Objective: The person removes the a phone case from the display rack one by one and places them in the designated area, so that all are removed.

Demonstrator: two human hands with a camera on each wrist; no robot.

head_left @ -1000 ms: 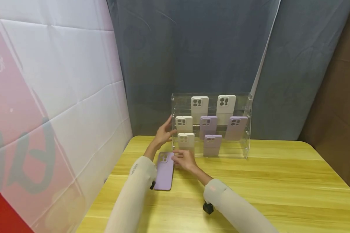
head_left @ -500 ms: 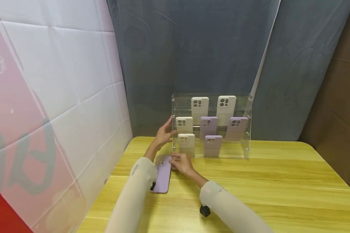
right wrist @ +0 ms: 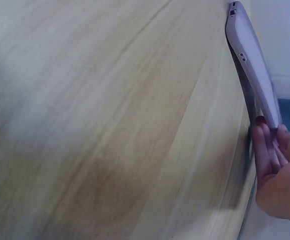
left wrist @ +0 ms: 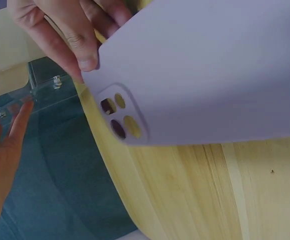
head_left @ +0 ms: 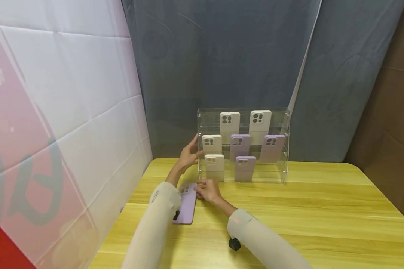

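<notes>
My right hand (head_left: 209, 190) pinches a light purple phone case (head_left: 188, 205) by its upper right corner, thumb on the camera side. The case (left wrist: 210, 75), with its camera cutouts see-through, is tilted close over the table, and part of it is hidden by my left sleeve in the head view. My left hand (head_left: 187, 156) rests against the left side of a clear acrylic display rack (head_left: 272, 176); its fingers (left wrist: 20, 122) look straight in the left wrist view. White and purple cases stand in the rack, including a white case (head_left: 214, 164) at the bottom left and a purple case (head_left: 245, 166) beside it.
The rack stands near the back edge of the wooden table (head_left: 306, 216). Behind it hangs a grey curtain (head_left: 222, 56). A white and pink printed cloth (head_left: 87, 74) runs along the left side, and a brown panel (head_left: 387, 123) closes the right.
My right hand has moved slightly left and toward me, carrying the purple phone case farther under my left forearm. My left hand has stayed at the rack.
</notes>
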